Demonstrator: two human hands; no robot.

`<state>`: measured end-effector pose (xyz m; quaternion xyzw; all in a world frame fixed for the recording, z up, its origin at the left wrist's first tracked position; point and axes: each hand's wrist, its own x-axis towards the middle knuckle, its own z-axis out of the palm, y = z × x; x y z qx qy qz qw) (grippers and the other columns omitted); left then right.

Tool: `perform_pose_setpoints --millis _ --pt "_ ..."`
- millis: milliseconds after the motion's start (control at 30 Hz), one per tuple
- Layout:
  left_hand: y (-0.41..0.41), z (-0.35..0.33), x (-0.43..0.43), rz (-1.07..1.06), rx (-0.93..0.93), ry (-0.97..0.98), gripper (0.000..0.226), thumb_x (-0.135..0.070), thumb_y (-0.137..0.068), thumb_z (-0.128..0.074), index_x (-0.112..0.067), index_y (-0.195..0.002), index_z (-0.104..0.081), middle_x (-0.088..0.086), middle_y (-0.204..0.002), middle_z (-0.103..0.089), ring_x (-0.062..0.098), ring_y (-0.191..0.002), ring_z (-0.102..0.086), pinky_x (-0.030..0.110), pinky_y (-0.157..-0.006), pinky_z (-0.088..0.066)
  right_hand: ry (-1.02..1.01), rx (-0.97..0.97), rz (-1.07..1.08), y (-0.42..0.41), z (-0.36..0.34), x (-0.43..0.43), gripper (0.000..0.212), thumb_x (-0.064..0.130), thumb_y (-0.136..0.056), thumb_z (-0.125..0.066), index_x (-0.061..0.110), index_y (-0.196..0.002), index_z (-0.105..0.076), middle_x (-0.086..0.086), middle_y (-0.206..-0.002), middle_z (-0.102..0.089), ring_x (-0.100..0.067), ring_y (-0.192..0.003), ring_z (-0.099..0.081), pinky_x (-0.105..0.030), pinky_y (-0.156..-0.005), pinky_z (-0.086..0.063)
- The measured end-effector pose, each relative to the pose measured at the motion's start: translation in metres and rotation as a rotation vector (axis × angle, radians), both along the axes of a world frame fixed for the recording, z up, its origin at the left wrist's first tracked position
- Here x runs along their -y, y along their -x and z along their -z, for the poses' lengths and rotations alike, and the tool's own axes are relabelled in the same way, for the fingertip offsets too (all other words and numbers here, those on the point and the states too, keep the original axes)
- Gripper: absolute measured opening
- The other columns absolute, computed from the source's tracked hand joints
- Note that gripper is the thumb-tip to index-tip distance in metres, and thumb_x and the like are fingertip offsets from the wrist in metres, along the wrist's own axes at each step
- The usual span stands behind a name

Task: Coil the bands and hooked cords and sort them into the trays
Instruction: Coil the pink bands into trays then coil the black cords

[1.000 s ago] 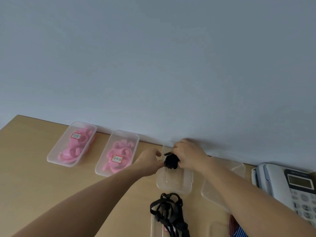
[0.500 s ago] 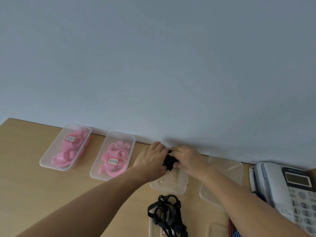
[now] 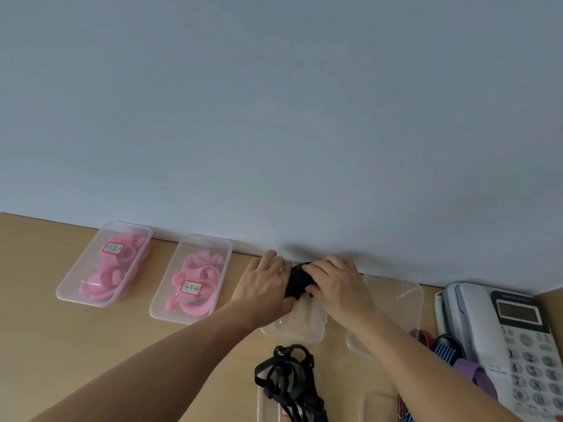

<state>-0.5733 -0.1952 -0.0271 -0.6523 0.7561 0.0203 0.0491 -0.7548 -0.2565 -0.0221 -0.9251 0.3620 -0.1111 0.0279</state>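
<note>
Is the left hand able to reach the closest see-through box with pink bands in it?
Probably yes. The left hand sits just right of that clear plastic tray of pink bands, with only bare wooden table between them. It is busy against the black coiled bundle, though.

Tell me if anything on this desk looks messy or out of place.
Yes. A tangle of black cords sprawls uncoiled across a clear tray at the near edge, and striped bands and a purple band lie loose beside the phone, outside any tray. The pink bands sit neatly in their two trays.
</note>
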Motion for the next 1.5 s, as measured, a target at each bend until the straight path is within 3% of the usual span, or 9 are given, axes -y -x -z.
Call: perform_pose_setpoints --millis 200,300,400,567,833,1100,1400,1500 --pt "0.004 0.006 -0.003 -0.047 -0.029 -0.064 0.073 -0.052 -0.098 -0.041 -0.008 -0.152 -0.021 0.007 -0.148 -0.039 0.030 -0.149 -0.009 0.041 -0.114 -0.026 -0.031 -0.012 0.053 -0.002 0.002 -0.004 0.043 0.030 -0.067 -0.087 0.019 -0.106 -0.073 0.011 -0.099 -0.073 -0.020 -0.094 -0.065 -0.036 -0.076 -0.053" --pt "0.005 0.004 -0.002 -0.066 -0.083 -0.052 0.077 -0.048 -0.094 -0.046 -0.013 -0.155 -0.014 0.006 -0.150 -0.036 0.029 -0.148 -0.013 0.041 -0.115 -0.027 -0.073 -0.042 0.062 -0.003 0.000 -0.005 0.041 0.032 -0.075 -0.081 0.020 -0.112 -0.070 0.009 -0.106 -0.070 -0.021 -0.102 -0.062 -0.038 -0.082 -0.050" --pt "0.004 -0.002 -0.002 -0.048 -0.105 -0.036 0.075 -0.046 -0.090 -0.050 -0.015 -0.152 -0.020 0.003 -0.149 -0.034 0.027 -0.144 -0.019 0.039 -0.115 -0.030 -0.091 -0.057 0.066 -0.004 -0.004 -0.006 0.041 0.036 -0.083 -0.072 0.022 -0.120 -0.066 0.007 -0.119 -0.064 -0.022 -0.115 -0.055 -0.039 -0.092 -0.045" --pt "-0.004 -0.019 -0.004 -0.026 -0.150 -0.058 0.072 -0.041 -0.090 -0.049 -0.014 -0.151 -0.021 0.003 -0.154 -0.026 0.026 -0.146 -0.013 0.040 -0.116 -0.025 -0.158 -0.015 0.118 -0.002 -0.023 -0.015 0.039 0.039 -0.090 -0.063 0.022 -0.125 -0.064 0.006 -0.133 -0.056 -0.021 -0.126 -0.046 -0.038 -0.100 -0.040" --pt "-0.025 -0.057 -0.019 0.003 -0.266 -0.121 0.068 -0.037 -0.092 -0.051 -0.015 -0.151 -0.028 0.001 -0.151 -0.037 0.022 -0.141 -0.026 0.038 -0.113 -0.030 -0.186 -0.020 0.266 -0.002 -0.066 -0.055 0.044 0.037 -0.096 -0.051 0.025 -0.138 -0.053 0.007 -0.148 -0.041 -0.017 -0.137 -0.030 -0.033 -0.110 -0.032" --pt "-0.033 -0.074 -0.063 0.085 -0.406 -0.158 0.063 -0.035 -0.092 -0.052 -0.018 -0.150 -0.034 0.002 -0.152 -0.039 0.024 -0.140 -0.032 0.039 -0.114 -0.032 -0.184 0.006 0.373 -0.005 -0.085 -0.129 0.042 0.027 -0.096 -0.049 0.020 -0.137 -0.053 0.005 -0.142 -0.049 -0.017 -0.130 -0.039 -0.031 -0.108 -0.035" --pt "-0.018 -0.056 -0.114 0.077 -0.478 -0.281 0.061 -0.036 -0.094 -0.054 -0.020 -0.150 -0.036 0.001 -0.155 -0.038 0.021 -0.144 -0.030 0.040 -0.117 -0.029 -0.410 -0.018 0.494 0.008 -0.053 -0.190 0.044 0.037 -0.092 -0.054 0.030 -0.135 -0.052 0.004 -0.130 -0.058 -0.020 -0.120 -0.053 -0.036 -0.095 -0.046" --pt "-0.011 -0.056 -0.122 0.025 -0.503 -0.281 0.059 -0.033 -0.093 -0.054 -0.019 -0.149 -0.038 0.002 -0.154 -0.040 0.021 -0.143 -0.032 0.041 -0.116 -0.031 -0.522 -0.063 0.599 0.018 -0.037 -0.196 0.042 0.040 -0.089 -0.056 0.026 -0.129 -0.053 -0.001 -0.121 -0.061 -0.023 -0.110 -0.058 -0.036 -0.086 -0.049"
